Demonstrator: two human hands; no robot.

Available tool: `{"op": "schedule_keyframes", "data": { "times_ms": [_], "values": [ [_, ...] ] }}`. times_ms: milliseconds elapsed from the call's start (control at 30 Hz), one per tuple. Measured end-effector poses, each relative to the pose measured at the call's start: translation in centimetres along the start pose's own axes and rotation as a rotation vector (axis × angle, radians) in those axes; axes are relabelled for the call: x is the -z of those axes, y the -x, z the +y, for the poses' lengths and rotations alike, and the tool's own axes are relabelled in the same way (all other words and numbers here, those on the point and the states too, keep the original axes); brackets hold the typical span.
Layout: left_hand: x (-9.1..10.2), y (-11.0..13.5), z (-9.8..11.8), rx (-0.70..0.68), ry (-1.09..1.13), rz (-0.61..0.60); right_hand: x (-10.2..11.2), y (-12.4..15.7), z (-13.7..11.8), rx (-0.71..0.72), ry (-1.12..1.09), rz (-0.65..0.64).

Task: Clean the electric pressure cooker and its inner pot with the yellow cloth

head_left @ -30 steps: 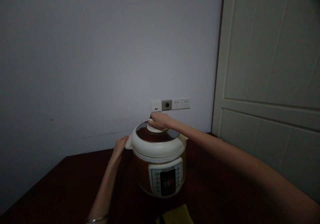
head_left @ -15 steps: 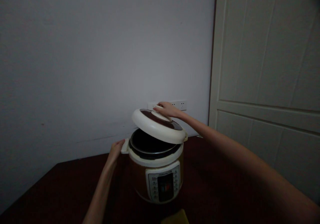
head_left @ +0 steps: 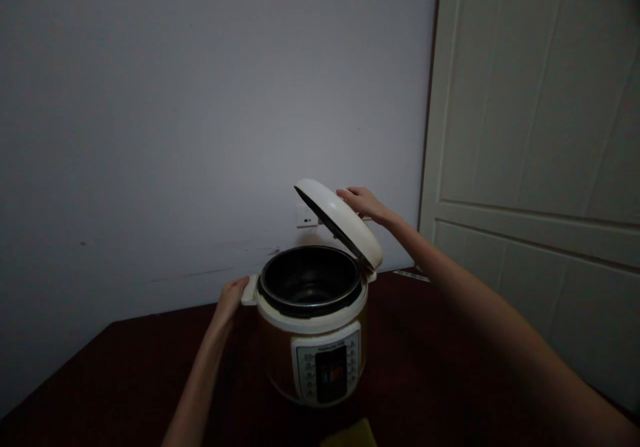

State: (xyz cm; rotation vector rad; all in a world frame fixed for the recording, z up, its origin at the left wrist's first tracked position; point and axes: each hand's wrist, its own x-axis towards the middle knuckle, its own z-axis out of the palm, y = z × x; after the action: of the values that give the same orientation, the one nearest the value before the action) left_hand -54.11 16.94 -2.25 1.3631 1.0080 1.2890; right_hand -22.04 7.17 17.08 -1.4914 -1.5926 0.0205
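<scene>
An electric pressure cooker [head_left: 320, 354] with a white rim and a front control panel stands on a dark red table [head_left: 125, 380]. Its white lid [head_left: 345, 226] is tilted steeply up and to the right, lifted off the pot. My right hand [head_left: 363, 202] grips the lid from its top side. The dark inner pot [head_left: 310, 279] shows open and looks empty. My left hand [head_left: 231, 297] is closed on the cooker's left side handle [head_left: 249, 290].
A white wall with a socket strip [head_left: 306, 217] rises behind the cooker. A white panelled door [head_left: 540, 167] fills the right side. A yellowish object [head_left: 353, 435] lies at the bottom edge in front of the cooker.
My right hand has lifted the lid from resting shut on the cooker to tilted high at the right, baring the inner pot. My left hand stays on the side handle.
</scene>
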Motion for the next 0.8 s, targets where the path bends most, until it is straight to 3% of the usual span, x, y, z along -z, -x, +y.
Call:
{"op": "schedule_keyframes", "data": {
  "times_ms": [400,800],
  "values": [
    [0.1,-0.9,-0.8,-0.034,-0.020,0.033,2.8,0.7,2.3,-0.063,-0.243,0.190],
    [-0.3,-0.6,0.1,0.031,0.001,0.096,5.7,3.8,7.4,-0.079,-0.272,0.374]
  ]
}}
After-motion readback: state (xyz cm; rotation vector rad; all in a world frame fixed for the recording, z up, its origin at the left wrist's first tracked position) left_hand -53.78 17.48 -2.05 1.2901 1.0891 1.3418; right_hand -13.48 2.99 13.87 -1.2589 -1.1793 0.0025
